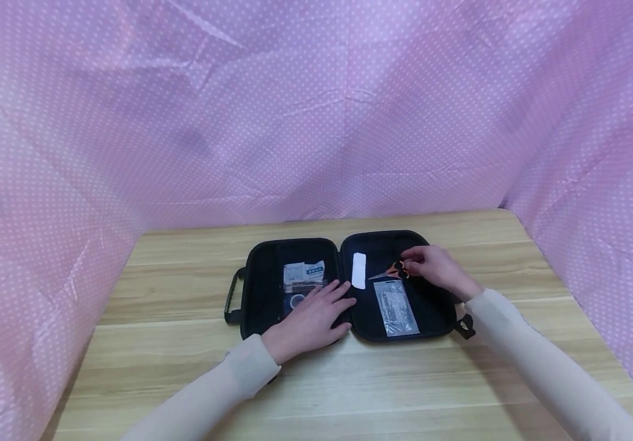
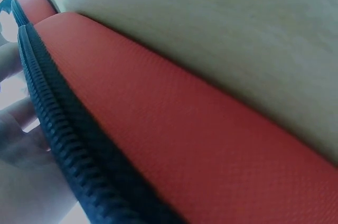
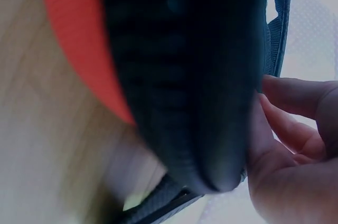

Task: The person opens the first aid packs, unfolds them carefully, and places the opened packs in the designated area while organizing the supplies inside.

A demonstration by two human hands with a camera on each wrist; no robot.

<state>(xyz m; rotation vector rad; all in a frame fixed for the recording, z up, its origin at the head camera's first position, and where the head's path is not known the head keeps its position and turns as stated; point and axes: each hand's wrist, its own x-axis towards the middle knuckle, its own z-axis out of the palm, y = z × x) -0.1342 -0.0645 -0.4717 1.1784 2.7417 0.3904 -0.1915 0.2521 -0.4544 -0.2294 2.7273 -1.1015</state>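
Note:
A zippered case (image 1: 261, 269) lies spread open on the table, black inside and red outside. My left hand (image 1: 316, 315), fingers spread, rests over the near part of its left half, beside the hinge. The thumb and fingers of my right hand (image 1: 436, 266) pinch the orange-and-black handles of small scissors (image 1: 396, 271) over the right half. The blades point left, toward a white strip (image 1: 358, 271). Nearer lies a clear printed packet (image 1: 396, 309). In the right wrist view, the case wall (image 3: 222, 102) hides my fingertips and the scissors.
Small white packets (image 1: 302, 272) and a ring-shaped roll (image 1: 296, 300) sit in the left half, partly covered by my left hand. A carry handle (image 1: 232, 297) sticks out at the left, and a black strap (image 1: 465, 326) at the right. Pink dotted cloth (image 1: 316, 122) hangs behind the table (image 1: 173, 294).

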